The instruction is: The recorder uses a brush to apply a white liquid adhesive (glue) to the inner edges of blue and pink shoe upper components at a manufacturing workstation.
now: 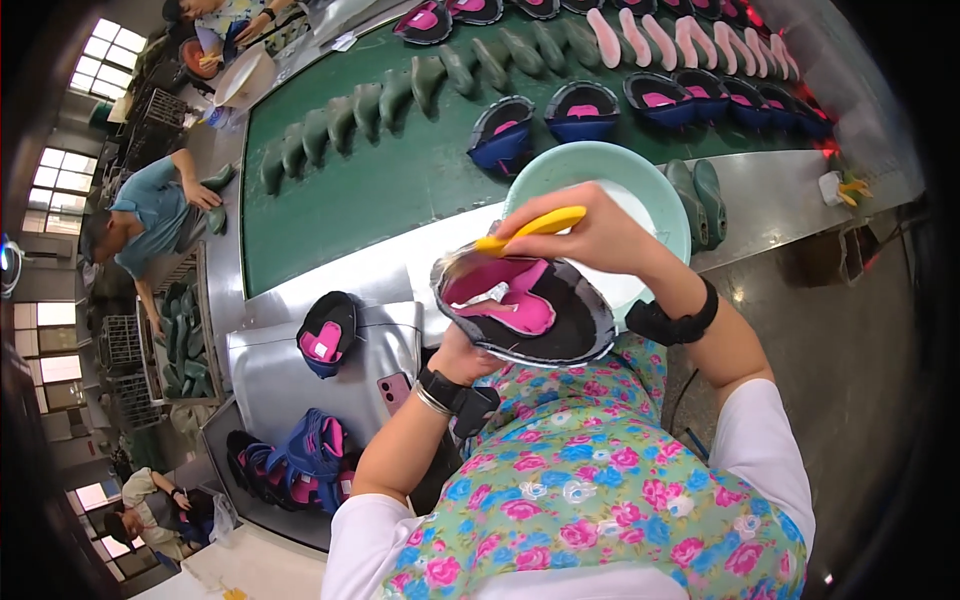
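My left hand (463, 357) grips a dark shoe upper (578, 308) from below, its open underside turned up and its pink lining showing. In my right hand (592, 228) is a brush with a yellow handle (550, 221). The brush's head meets the upper's rim at the left end; its bristles are hard to make out. Just beyond the upper, partly behind my right hand, stands a pale green basin (672, 190) with white contents. Left of my left hand, another navy and pink upper (328, 335) lies on a metal surface (262, 352).
A green conveyor belt (330, 220) carries rows of green shoe lasts (395, 92), pink insoles (640, 42) and navy uppers (500, 140). Two green lasts (697, 205) stand beside the basin. A phone (393, 391) and a bin of uppers (300, 465) are left. Co-workers (150, 215) sit farther left.
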The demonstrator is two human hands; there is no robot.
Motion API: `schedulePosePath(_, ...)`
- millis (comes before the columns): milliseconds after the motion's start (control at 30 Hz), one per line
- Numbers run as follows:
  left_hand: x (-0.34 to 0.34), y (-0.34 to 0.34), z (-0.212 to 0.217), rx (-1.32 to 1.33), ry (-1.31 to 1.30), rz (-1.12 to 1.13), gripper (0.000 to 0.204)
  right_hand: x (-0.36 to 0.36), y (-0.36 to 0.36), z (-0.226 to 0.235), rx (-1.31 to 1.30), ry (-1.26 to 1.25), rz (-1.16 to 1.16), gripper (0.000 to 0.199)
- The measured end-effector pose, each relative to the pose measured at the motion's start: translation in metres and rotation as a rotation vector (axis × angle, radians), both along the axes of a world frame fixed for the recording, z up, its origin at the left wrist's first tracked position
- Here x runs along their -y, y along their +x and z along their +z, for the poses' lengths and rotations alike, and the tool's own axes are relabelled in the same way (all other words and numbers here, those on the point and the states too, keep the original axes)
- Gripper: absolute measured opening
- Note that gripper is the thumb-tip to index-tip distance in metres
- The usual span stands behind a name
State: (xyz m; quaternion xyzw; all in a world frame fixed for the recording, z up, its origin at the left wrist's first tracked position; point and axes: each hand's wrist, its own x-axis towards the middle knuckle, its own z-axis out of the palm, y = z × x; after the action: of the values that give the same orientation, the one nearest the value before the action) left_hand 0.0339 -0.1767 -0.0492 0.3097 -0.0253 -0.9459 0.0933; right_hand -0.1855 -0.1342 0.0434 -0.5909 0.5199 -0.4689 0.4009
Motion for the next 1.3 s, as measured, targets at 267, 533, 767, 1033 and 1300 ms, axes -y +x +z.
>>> schedulePosePath(267, 0.007, 0.005, -0.001, 0.224, 0.222, -0.021, 0.028, -0.021, -0.026, -0.043, 0.003, 0.195, -0.248, 0.018)
schedulePosePath(533, 0.050, 0.044, -0.006, 0.089, -0.440, -0.067, 0.045, -0.003, -0.047, -0.054, 0.209, 0.464, -0.510, 0.026)
schedulePosePath(767, 0.172, 0.036, -0.076, 0.050, -0.690, 0.240, 0.041, -0.017, -0.053, -0.055, 0.387, 0.255, -0.761, 0.024)
schedulePosePath(1033, 0.231, -0.039, -0.156, 0.302, -0.231, 0.363, 0.077, -0.018, -0.016, -0.056, 0.456, 0.335, -0.839, 0.020)
schedulePosePath(1300, 0.234, 0.216, -0.088, 1.114, -1.403, 0.112, 0.042, 0.008, 0.006, -0.048, 0.278, 0.138, -0.590, 0.029)
